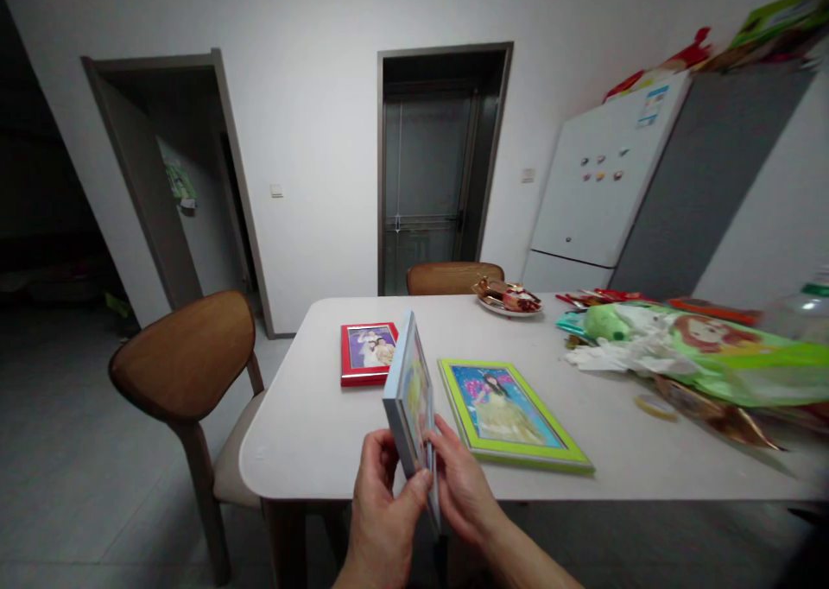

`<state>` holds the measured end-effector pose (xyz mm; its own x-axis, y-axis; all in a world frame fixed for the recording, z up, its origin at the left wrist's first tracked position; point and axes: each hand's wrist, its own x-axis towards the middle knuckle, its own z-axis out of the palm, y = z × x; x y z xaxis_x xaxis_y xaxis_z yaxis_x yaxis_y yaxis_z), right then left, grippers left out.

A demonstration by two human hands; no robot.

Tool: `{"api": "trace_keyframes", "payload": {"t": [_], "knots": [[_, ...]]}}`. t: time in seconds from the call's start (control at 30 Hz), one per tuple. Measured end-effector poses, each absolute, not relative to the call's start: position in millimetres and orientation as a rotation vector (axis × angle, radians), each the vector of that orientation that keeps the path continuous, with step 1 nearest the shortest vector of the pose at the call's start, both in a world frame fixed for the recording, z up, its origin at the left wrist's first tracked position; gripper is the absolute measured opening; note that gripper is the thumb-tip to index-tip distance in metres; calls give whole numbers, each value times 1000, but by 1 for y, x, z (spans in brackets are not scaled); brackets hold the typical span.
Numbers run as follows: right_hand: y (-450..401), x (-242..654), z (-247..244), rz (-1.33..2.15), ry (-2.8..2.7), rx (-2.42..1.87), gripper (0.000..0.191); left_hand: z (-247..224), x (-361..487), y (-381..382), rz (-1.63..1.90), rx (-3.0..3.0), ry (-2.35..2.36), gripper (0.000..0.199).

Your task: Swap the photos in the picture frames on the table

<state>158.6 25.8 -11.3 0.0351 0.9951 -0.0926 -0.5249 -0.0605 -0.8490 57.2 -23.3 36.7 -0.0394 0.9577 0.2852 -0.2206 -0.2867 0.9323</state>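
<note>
A light-blue picture frame [401, 392] is held upright over the table's front edge, turned almost edge-on to me. My left hand [387, 504] grips it from the left, thumb across its lower edge and fingers behind it. From the other side my right hand [461, 484] closes on the frame, its fingertips touching the picture side. Behind it on the table lies a red picture frame [346, 366] with a photo, partly covered by the held one. To the right a lime-green picture frame [518, 457] lies flat, its photo facing up.
The white table [311, 433] carries a plate of snacks [509, 304] at the back. Plastic bags [744, 364], crumpled tissue [622, 356] and a tape roll [656, 407] lie on the right. One wooden chair [187, 364] stands left, another chair [453, 278] behind. A fridge [596, 174] is back right.
</note>
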Motion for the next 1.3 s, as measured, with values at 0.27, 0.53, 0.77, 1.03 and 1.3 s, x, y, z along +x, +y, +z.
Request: {"api": "trace_keyframes", "payload": {"t": [0.27,0.53,0.77,1.03,1.3], "knots": [[82,298,21,1098,-904,-1423,58,32,95,28,1299,1285,887,46],[122,364,0,625,-1197,-1912,47,-4,150,65,1039,1593,1137,72],[121,367,-9,336,-1355,-2054,42,-17,131,62,995,1704,1222,64],[132,229,4,45,-2103,-1586,39,-35,63,81,1161,1447,1394,52],[172,128,-8,-32,-2250,-1481,41,-40,18,99,1371,1028,1406,38]]}}
